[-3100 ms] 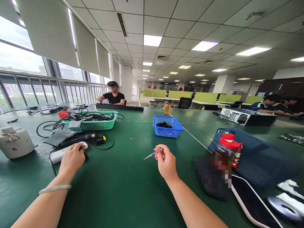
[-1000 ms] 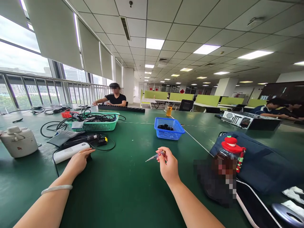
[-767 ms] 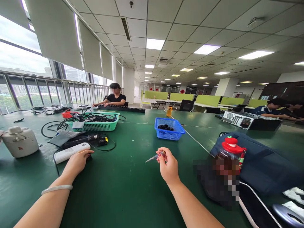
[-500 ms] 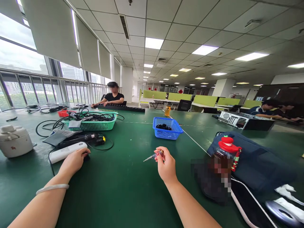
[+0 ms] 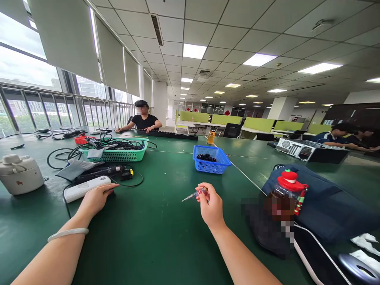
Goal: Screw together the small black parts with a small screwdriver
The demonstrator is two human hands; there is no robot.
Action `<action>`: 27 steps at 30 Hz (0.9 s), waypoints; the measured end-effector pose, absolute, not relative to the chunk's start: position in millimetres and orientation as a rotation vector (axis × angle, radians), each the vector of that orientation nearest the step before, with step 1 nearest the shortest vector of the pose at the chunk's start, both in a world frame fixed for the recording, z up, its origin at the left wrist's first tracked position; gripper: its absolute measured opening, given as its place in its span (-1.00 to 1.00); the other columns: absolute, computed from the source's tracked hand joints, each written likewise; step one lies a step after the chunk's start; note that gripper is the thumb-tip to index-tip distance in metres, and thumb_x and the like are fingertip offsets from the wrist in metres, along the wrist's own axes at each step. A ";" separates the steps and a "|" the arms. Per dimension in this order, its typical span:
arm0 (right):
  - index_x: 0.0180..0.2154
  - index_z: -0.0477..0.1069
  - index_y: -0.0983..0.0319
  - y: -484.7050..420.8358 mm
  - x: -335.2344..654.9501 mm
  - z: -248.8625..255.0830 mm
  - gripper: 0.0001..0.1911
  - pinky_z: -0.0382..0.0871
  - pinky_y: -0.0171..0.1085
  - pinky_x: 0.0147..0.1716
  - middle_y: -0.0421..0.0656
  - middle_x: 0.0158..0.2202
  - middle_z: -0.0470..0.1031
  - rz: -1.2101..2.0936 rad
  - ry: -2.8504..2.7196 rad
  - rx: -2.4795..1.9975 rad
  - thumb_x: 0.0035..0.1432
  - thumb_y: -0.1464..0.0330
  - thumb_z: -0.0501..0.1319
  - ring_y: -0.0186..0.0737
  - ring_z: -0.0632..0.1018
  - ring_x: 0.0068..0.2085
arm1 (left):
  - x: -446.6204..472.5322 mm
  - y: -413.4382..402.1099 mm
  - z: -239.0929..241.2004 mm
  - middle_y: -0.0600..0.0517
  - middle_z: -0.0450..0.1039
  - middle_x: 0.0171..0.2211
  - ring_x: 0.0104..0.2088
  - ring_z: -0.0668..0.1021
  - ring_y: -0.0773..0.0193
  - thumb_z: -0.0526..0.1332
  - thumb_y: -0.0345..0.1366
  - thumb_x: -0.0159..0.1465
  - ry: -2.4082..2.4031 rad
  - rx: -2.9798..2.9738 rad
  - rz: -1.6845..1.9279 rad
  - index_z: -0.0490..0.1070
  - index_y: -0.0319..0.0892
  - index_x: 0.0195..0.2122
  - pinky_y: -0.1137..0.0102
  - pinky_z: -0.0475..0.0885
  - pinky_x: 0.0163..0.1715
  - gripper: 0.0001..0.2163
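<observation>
My right hand (image 5: 211, 206) is closed in a pinch on a small screwdriver (image 5: 192, 194) with a clear handle, its metal tip pointing left above the green table (image 5: 154, 233). My left hand (image 5: 96, 198) rests on the table with fingers stretched out, touching the near end of a white oblong device (image 5: 84, 189). A pale bracelet (image 5: 67, 234) sits on my left wrist. Beyond the white device lie a black tool with a cable (image 5: 102, 171) and a grey pouch (image 5: 74, 168).
A blue basket (image 5: 210, 159) with dark parts stands mid-table, a green basket (image 5: 117, 150) of cables at the left, a white pot (image 5: 19, 174) far left. A red-lidded jar (image 5: 282, 196) and a dark blue bag (image 5: 320, 202) lie right. One person (image 5: 142, 118) sits across; others sit far right.
My left hand has slid off the top of the white device and its fingers have stretched out by its end. My right hand keeps the screwdriver almost still. The view shifted slightly.
</observation>
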State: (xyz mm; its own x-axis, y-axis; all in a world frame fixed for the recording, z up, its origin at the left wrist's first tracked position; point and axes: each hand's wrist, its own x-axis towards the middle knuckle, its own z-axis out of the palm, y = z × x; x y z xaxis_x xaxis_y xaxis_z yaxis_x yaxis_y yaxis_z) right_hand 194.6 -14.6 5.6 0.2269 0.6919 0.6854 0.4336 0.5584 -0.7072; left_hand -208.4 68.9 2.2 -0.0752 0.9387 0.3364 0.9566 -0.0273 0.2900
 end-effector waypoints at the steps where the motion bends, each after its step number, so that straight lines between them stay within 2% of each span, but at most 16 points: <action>1: -0.19 0.39 0.20 -14.4 194.6 5.5 -0.84 0.55 -0.28 -0.44 -0.11 -0.31 0.58 0.227 -1.399 -1.048 0.22 0.35 0.09 -0.25 0.59 -0.43 | -208.4 69.2 2.3 0.01 0.53 0.00 0.05 0.50 0.02 0.01 -0.27 0.24 -2.160 -2.113 -0.712 0.54 -0.03 -0.01 0.26 0.40 0.01 -0.61; 6: -0.19 0.39 0.20 -14.8 194.5 5.9 -0.83 0.54 -0.28 -0.44 -0.12 -0.31 0.57 0.221 -1.407 -1.055 0.22 0.34 0.08 -0.25 0.59 -0.43 | -207.5 70.5 1.0 0.02 0.50 0.05 0.10 0.47 0.03 0.01 -0.27 0.24 -2.121 -2.126 -0.723 0.53 -0.07 0.00 0.25 0.36 0.08 -0.61; 12: -0.19 0.38 0.20 -15.3 195.0 6.9 -0.84 0.55 -0.28 -0.43 -0.12 -0.31 0.57 0.222 -1.409 -1.060 0.22 0.34 0.07 -0.27 0.58 -0.44 | -207.6 68.4 -2.0 0.00 0.46 0.09 0.12 0.46 0.08 -0.04 -0.44 0.18 -2.071 -2.147 -0.717 0.45 -0.17 0.10 0.29 0.34 0.12 -0.51; 18: -0.18 0.38 0.20 -15.7 196.4 7.2 -0.84 0.55 -0.28 -0.42 -0.12 -0.31 0.57 0.227 -1.405 -1.067 0.23 0.35 0.07 -0.26 0.59 -0.44 | -208.9 66.7 0.8 -0.03 0.43 0.11 0.14 0.43 0.04 -0.04 -0.54 0.10 -2.145 -2.145 -0.620 0.42 -0.19 0.12 0.23 0.36 0.12 -0.44; 22: -0.18 0.39 0.21 -15.7 197.4 7.1 -0.83 0.56 -0.27 -0.43 -0.11 -0.30 0.58 0.226 -1.403 -1.067 0.23 0.34 0.08 -0.26 0.59 -0.43 | -210.8 67.2 -1.6 -0.06 0.37 0.16 0.19 0.38 0.05 -0.04 -0.52 0.12 -2.134 -2.175 -0.559 0.38 -0.22 0.16 0.20 0.29 0.18 -0.44; 27: -0.18 0.38 0.20 -15.7 198.0 7.7 -0.83 0.56 -0.26 -0.43 -0.11 -0.30 0.58 0.219 -1.396 -1.061 0.22 0.35 0.08 -0.25 0.59 -0.43 | -212.3 66.9 -7.3 -0.14 0.24 0.24 0.27 0.26 0.04 -0.02 -0.53 0.08 -2.122 -2.187 -0.290 0.27 -0.29 0.23 0.20 0.16 0.25 -0.37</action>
State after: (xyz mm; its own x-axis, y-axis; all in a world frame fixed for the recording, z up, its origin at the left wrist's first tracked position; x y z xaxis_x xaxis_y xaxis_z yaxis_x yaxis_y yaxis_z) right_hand 198.0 -15.7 7.7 0.2354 0.6888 0.6857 0.4452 0.5507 -0.7060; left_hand -212.3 66.9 -7.3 0.0223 0.9813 0.1913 0.9966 -0.0370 0.0736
